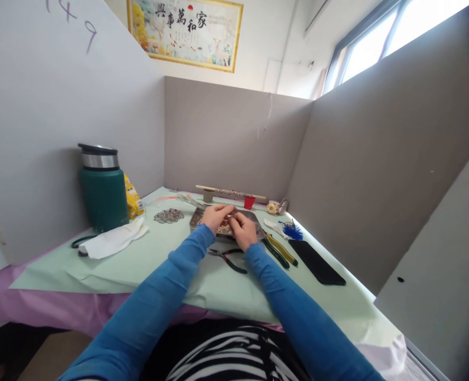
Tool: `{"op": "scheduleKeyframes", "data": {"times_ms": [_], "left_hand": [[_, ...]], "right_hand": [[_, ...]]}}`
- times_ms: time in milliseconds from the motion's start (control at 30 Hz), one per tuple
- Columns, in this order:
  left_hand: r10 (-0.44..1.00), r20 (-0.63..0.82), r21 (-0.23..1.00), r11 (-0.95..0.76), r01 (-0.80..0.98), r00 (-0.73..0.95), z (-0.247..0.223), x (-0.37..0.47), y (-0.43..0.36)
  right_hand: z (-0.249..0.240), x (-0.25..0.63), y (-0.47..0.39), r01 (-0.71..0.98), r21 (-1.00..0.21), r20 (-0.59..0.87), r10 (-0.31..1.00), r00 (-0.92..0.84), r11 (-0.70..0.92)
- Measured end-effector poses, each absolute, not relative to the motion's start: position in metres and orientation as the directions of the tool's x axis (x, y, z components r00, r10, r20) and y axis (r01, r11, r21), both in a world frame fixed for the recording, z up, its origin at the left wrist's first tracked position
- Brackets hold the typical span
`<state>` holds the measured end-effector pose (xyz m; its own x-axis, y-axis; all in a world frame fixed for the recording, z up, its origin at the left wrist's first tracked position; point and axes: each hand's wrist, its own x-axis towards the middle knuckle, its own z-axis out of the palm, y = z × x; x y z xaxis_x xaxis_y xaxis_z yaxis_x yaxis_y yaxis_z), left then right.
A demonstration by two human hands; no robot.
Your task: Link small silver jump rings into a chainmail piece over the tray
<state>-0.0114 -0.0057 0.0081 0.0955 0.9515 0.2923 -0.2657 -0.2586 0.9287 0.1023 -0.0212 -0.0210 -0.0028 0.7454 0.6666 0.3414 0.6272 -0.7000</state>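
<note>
Both hands meet over a metal tray [259, 231] that holds small beads or metal pieces. My left hand [214, 217] is closed, its fingertips pinched near the tray's middle. Facing it, my right hand [243, 229] is closed too, thumb and fingers pressed together. Whatever lies between the fingertips is too small to make out. Black-and-red pliers [234, 263] rest just in front of the tray. Green-and-yellow handled pliers [281, 250] lie at its right side.
Left: green bottle [103, 198], white cloth [115, 241] over black handles, chain pile [169, 215]. Behind the tray, a beaded stick [230, 192] spans a grey cup and a red cup [249, 202]. Right: black phone [317, 262], blue tassel [292, 230]. Partitions surround the table.
</note>
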Motion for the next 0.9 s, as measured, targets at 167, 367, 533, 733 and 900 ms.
{"op": "scheduleKeyframes", "data": {"times_ms": [167, 367, 533, 733, 900], "left_hand": [[0.961, 0.264, 0.929, -0.228, -0.290, 0.089, 0.008, -0.014, -0.003], [0.973, 0.199, 0.930, -0.149, -0.335, 0.121, 0.011, -0.012, -0.007], [0.946, 0.258, 0.881, -0.148, -0.449, 0.194, 0.007, -0.008, -0.005], [0.921, 0.316, 0.873, -0.190, -0.449, 0.227, 0.003, -0.008, -0.002], [0.941, 0.301, 0.911, -0.235, -0.340, 0.158, 0.007, -0.013, -0.002]], "right_hand": [[-0.021, 0.103, -0.021, 0.304, -0.740, 0.630, 0.776, 0.004, 0.600], [-0.023, 0.105, -0.017, 0.171, -0.824, 0.554, 0.831, 0.052, 0.539], [-0.020, 0.094, -0.018, -0.142, -0.893, 0.416, 0.903, 0.108, 0.428], [-0.011, 0.093, -0.026, -0.539, -0.824, 0.297, 0.943, -0.152, 0.173], [-0.014, 0.100, -0.023, -0.292, -0.921, 0.302, 0.947, -0.114, 0.258]]}}
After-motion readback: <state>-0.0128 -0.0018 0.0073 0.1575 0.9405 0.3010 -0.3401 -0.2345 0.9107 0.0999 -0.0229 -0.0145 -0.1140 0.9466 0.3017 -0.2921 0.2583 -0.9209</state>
